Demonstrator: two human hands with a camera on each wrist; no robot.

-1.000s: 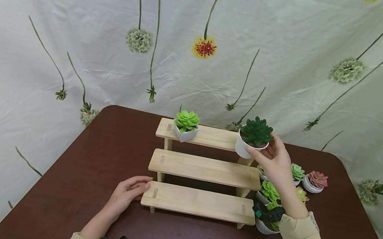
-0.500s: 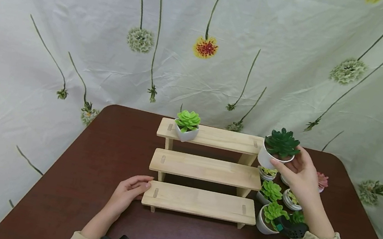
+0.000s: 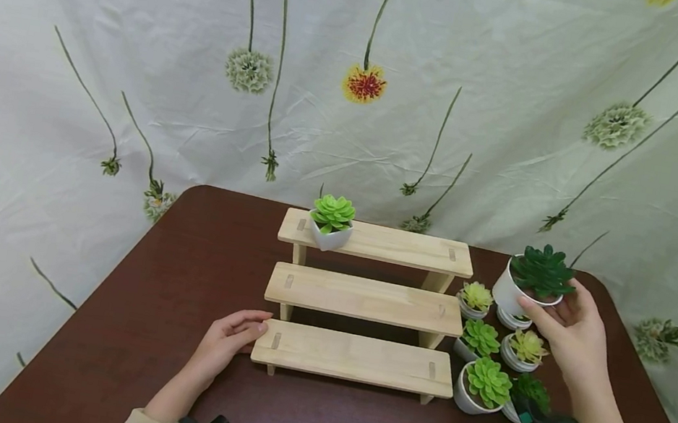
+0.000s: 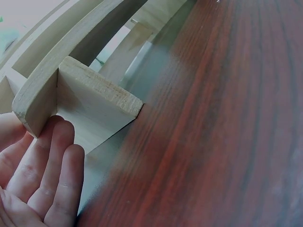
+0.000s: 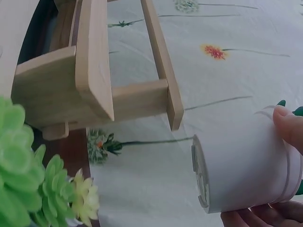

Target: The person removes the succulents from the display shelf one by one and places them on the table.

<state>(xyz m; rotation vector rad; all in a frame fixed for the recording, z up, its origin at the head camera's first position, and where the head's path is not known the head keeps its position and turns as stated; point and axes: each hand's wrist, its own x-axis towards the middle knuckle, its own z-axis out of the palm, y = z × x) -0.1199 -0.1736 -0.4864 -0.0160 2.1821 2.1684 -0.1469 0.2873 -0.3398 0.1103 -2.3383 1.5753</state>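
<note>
My right hand (image 3: 578,335) grips a white pot with a dark green succulent (image 3: 543,273) by its rim, above the group of small pots at the right. In the right wrist view the white pot (image 5: 246,165) is tilted on its side, thumb above and fingers below. A three-step wooden plant stand (image 3: 365,297) stands mid-table. With my left hand (image 3: 222,342) I hold the left end of its lowest shelf; in the left wrist view the fingers (image 4: 59,156) curl under the board's end. On the top shelf's left end sits a bright green succulent (image 3: 331,222) in a white pot.
Beside the stand's right side cluster several potted succulents, among them a light green one (image 3: 486,383) in front and a yellowish one (image 3: 525,347). The dark brown table (image 3: 172,274) meets a flower-printed cloth (image 3: 313,32) behind it.
My right hand has carried the dark green succulent rightward and slightly down, from over the top shelf's right end to over the small pots. The left hand has stayed at the lowest shelf.
</note>
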